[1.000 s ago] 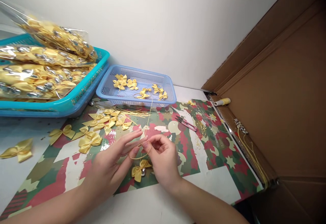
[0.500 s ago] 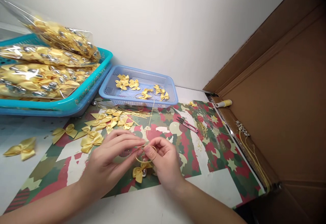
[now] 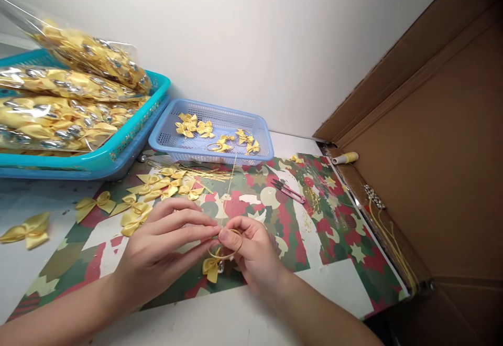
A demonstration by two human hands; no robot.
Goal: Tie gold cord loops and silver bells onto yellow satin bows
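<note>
A loop of thin gold cord (image 3: 225, 257) is pinched at its top between the fingertips of my right hand (image 3: 254, 249). My left hand (image 3: 167, 238) meets it from the left, thumb and fingers closed on the cord beside the right fingertips. One cord end rises from the pinch toward the small basket. Below the loop is a yellow ribbon bow (image 3: 211, 269) with a silver bead (image 3: 220, 267) beside it. The exact spot where the cord crosses is hidden by my fingers.
Loose bows (image 3: 135, 219) and gold cords (image 3: 208, 174) lie on the patterned sheet. Pink thread snips (image 3: 290, 193) rest to the right. Behind stand a blue basket (image 3: 212, 106) with bows and a turquoise basket (image 3: 118, 147) with filled bags (image 3: 58, 120). Cardboard (image 3: 432, 136) walls the right side.
Both hands stay together at the cord. The loop has tilted and sits slightly lower, and the left fingertips have closed in on the right thumb. The view has shifted slightly.
</note>
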